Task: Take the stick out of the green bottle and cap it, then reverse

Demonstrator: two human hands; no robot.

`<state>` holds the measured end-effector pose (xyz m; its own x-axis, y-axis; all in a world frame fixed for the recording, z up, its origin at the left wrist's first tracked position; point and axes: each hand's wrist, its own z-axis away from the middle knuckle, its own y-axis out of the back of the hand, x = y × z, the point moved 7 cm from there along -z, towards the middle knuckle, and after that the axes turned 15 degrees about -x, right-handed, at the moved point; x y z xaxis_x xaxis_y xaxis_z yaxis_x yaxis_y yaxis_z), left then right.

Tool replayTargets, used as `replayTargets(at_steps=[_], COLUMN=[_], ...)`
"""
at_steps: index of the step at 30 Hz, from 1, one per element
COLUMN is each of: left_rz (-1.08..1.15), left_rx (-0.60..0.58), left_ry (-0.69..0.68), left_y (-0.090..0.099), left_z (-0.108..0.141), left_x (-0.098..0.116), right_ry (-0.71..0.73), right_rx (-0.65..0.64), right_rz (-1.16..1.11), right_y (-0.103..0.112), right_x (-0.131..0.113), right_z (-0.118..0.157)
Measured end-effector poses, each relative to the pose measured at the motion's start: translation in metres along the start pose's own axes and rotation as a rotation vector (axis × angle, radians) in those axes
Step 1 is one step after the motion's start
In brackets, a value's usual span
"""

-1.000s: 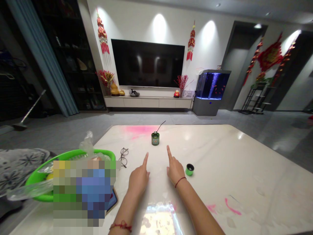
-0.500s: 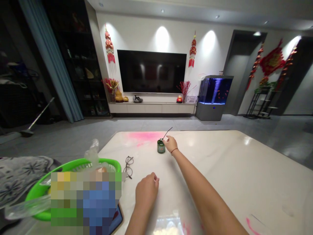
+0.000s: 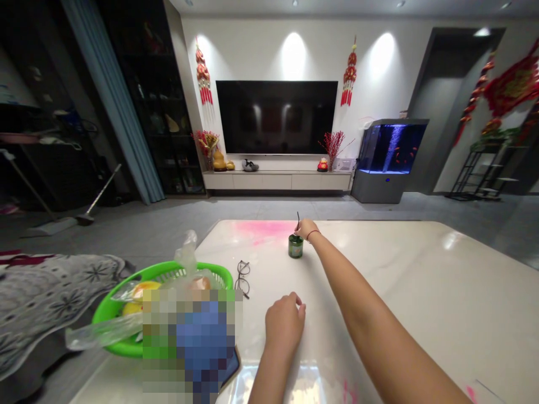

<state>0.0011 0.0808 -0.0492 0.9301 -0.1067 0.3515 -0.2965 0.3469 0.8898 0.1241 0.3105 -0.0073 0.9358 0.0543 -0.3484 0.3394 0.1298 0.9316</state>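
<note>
A small green glass jar [image 3: 295, 247] stands upright on the pale table [image 3: 379, 264], and a thin dark stick [image 3: 298, 217] rises from its mouth. My right hand [image 3: 309, 229], with a red string round the wrist, is at the jar's top, its fingers closed round the stick's lower part. My left hand [image 3: 285, 318] rests on the table nearer to me, fingers curled together; whatever might be inside them is hidden. Left of the jar lies a pair of eyeglasses [image 3: 243, 279].
A green basket [image 3: 126, 348] with bags and fruit stands at the left, partly pixelated, over a dark phone [image 3: 231, 367]. Pink smears mark the table. Beyond are a television [image 3: 277, 118] and a fish tank [image 3: 389, 148].
The view has shifted, so the scene sits further right. My right fingers have closed on the stick, which now stands more upright. My left hand stays on the table.
</note>
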Motion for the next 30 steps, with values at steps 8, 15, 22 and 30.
replayTargets(at_steps=[8,15,22,30], left_rz=[0.037,0.091,0.272,0.328], left_rx=[0.020,-0.007,-0.033,-0.032], left_ry=[-0.019,-0.025,-0.122,-0.164], left_y=[0.000,-0.004,-0.009,-0.011], left_z=[0.001,-0.001,-0.001,-0.003], left_x=[0.001,-0.001,0.007,0.009], right_ry=[-0.036,-0.027,0.037,0.056], right_rx=[0.010,-0.042,-0.051,-0.065], right_rz=[0.143,0.176,0.182,0.200], right_y=[0.004,0.005,0.001,0.003], right_x=[-0.016,-0.023,-0.024,-0.029], right_z=[0.008,0.003,0.003,0.002])
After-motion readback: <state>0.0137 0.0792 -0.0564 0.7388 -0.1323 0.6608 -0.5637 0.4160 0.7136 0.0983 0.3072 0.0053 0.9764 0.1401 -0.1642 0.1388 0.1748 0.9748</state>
